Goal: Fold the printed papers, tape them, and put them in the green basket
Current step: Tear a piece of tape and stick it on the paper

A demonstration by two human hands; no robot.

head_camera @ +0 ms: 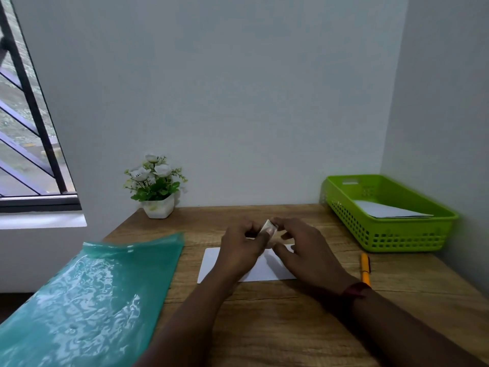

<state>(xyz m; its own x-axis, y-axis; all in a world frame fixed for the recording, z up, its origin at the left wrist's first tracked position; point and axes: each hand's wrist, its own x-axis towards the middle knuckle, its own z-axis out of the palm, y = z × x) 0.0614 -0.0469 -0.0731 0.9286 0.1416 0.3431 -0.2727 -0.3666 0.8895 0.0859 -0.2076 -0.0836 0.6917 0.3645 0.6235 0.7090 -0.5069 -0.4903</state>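
Both hands are up just over the middle of the frame, meeting on a small roll of tape (268, 227), a pale, glossy little ring too blurred to show any label. The left hand (242, 245) has its fingers curled round the roll. The right hand (304, 250) pinches at the roll's right edge with bent fingertips, and a dark red band (356, 290) circles that wrist. Under the hands a folded paper (211, 263) lies flat on the wood-grain surface (264, 327), a crisp white rectangle with its visible face plain. At the right of the frame, against the corner of the walls, sits the green basket (397, 234), shallow moulded plastic with rows of small holes along its sides and a slot handle at the far end. Another folded white sheet (391, 210) rests inside it, tilted up against the far side. Between the basket and the right wrist lies a slim orange pen (365, 268). The lower left is filled by a translucent teal plastic folder (92, 295), shiny and rippled, its far edge curling up. Behind it stands a small white pot of white flowers (156, 184), and a barred window (23, 128) takes the upper left.
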